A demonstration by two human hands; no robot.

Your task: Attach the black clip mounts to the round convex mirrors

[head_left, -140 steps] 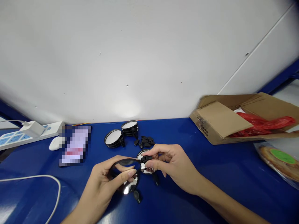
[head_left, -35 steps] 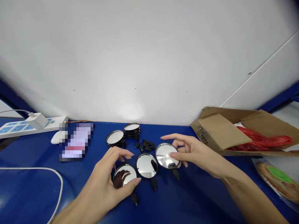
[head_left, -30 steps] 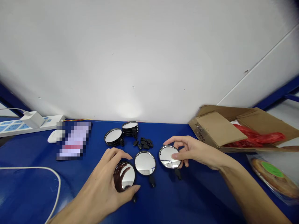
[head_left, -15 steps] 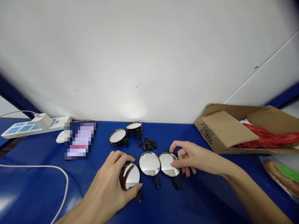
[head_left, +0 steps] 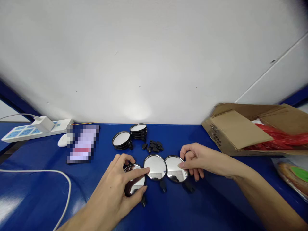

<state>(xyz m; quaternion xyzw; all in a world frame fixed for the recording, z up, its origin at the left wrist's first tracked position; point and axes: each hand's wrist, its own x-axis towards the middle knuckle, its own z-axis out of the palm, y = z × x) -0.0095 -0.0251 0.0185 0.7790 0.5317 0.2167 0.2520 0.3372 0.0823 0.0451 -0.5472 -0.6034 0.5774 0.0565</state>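
Three round mirrors with black rims and short black stems lie in a row on the blue table. My left hand point(head_left: 117, 186) spans the left mirror point(head_left: 137, 186), fingers at its upper rim and thumb near its lower right. Its index finger reaches over to the left edge of the middle mirror point(head_left: 157, 167). With thumb and bent fingers, my right hand point(head_left: 194, 160) holds the right edge of the right mirror point(head_left: 173, 171). Behind them are a left stack of round mirrors point(head_left: 121, 139), a right stack of round mirrors point(head_left: 138, 129) and several small black parts point(head_left: 154, 146).
An open cardboard box point(head_left: 237, 128) with red plastic point(head_left: 276, 136) stands at right, near a packaged food item point(head_left: 290, 176). On the left are a power strip point(head_left: 25, 130), a pixelated phone point(head_left: 84, 144), a white earbud-like case point(head_left: 64, 140) and a white cable point(head_left: 68, 184).
My left index finger has stretched from the left mirror to the middle one. My right hand and the right mirror have shifted slightly right; the view has also moved a little.
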